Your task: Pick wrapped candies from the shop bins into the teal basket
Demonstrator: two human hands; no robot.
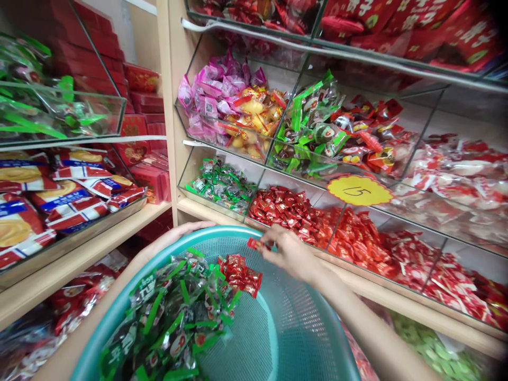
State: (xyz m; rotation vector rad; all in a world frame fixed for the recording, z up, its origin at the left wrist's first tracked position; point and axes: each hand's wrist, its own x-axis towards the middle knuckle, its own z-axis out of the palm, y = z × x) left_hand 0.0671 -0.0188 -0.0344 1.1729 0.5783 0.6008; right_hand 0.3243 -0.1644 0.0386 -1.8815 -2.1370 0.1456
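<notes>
A deep teal plastic basket with mesh sides fills the lower middle of the view. My left hand wraps round its far left rim, the fingers partly hidden behind the edge. My right hand is over the far right rim, pinching a small red-wrapped candy between thumb and fingers. Inside, several green-and-clear wrapped snack packets are heaped on the left. A small pile of red-wrapped candies lies against them. Just beyond the right hand, a shelf bin holds loose red-wrapped candies.
Clear-fronted bins of wrapped sweets line the wooden shelves ahead. A yellow tag marked 15 hangs on the middle tier. To the left, another shelf bears red, white and blue snack packs; an upright wooden post stands between.
</notes>
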